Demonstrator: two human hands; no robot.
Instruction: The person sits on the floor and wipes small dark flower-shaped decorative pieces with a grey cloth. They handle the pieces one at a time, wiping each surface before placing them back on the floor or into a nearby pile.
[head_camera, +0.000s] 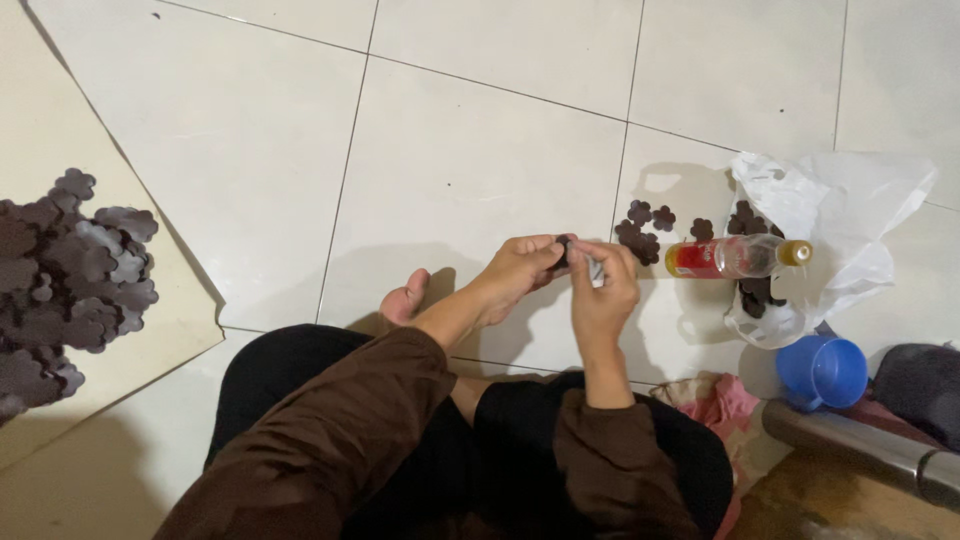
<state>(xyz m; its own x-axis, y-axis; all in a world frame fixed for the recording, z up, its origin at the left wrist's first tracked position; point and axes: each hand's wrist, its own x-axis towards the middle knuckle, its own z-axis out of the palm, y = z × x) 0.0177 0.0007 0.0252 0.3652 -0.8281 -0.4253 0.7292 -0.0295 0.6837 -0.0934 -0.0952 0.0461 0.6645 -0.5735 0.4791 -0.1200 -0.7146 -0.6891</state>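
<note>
My left hand (520, 268) and my right hand (603, 287) meet over the white tiled floor, both pinching one small dark brown flower-shaped piece (564, 247) between their fingertips. My right hand also has a small pale object by its thumb, too small to identify. Several loose flower-shaped pieces (640, 228) lie on the tiles just beyond my right hand. A clear bottle (735, 257) with a red label and gold cap lies on its side to the right of them.
A large heap of the same dark pieces (70, 280) sits on a cream sheet (170, 340) at left. A white plastic bag (850, 215) holds more pieces. A blue cup (822, 372), a pink cloth (715, 408) and a metal tube (860, 445) lie at right. My bare foot (405, 300) rests on the floor.
</note>
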